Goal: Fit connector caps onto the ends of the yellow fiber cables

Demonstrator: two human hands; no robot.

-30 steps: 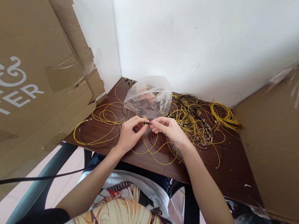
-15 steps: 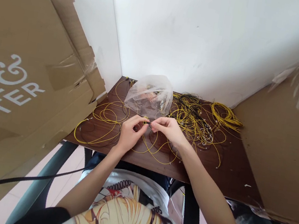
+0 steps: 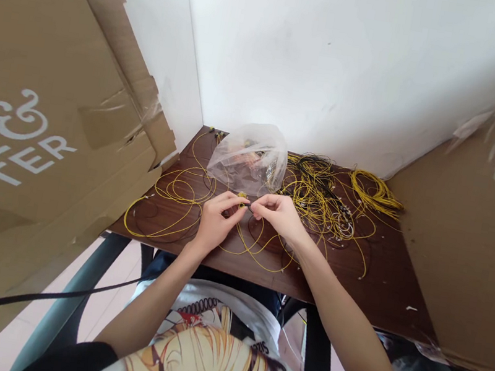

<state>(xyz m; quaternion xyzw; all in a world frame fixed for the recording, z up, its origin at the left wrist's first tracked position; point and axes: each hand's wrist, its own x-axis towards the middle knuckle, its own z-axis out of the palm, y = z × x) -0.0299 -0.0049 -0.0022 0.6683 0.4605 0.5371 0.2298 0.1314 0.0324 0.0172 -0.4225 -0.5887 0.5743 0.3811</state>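
Note:
My left hand (image 3: 217,221) is closed in a pinch around a small black connector (image 3: 247,205) with a bit of yellow at its side. Facing it, my right hand (image 3: 280,217) pinches thumb and forefinger together at the connector's right end; what its fingertips grip is too small to make out. The two sets of fingertips nearly meet above the table. Thin yellow wires (image 3: 247,249) trail below my hands across the brown tabletop. Just behind them stands a clear plastic bag (image 3: 246,173) with small parts inside, blurred by the plastic.
Loose yellow wire loops (image 3: 170,198) lie on the left of the brown table (image 3: 381,288). A tangle of yellow and black wires (image 3: 316,196) and a coiled yellow bundle (image 3: 373,193) lie on the right. Cardboard walls (image 3: 108,144) flank both sides; a white wall (image 3: 332,67) stands behind.
My fingertips have shifted slightly, and less of the black connector's yellow part shows between them. Both hands stay in nearly the same place; the wires and bag look unchanged.

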